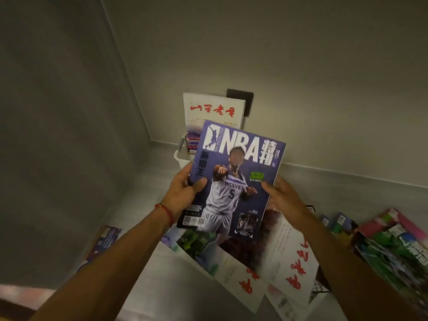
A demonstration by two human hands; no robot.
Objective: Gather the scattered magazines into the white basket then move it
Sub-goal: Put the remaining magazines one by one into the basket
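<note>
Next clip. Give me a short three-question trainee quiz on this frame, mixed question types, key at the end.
1. True or false: both the left hand and the right hand touch the purple NBA basketball magazine.
2. Multiple choice: the white plastic basket by the wall holds
A. nothing
B. a white magazine with red brush lettering, standing upright
C. a folded towel
3. Fill in: loose magazines with green covers lie to the person's ____.

Key
1. True: the left hand grips the left edge, the right hand holds the right edge.
2. B.
3. Right.
</note>
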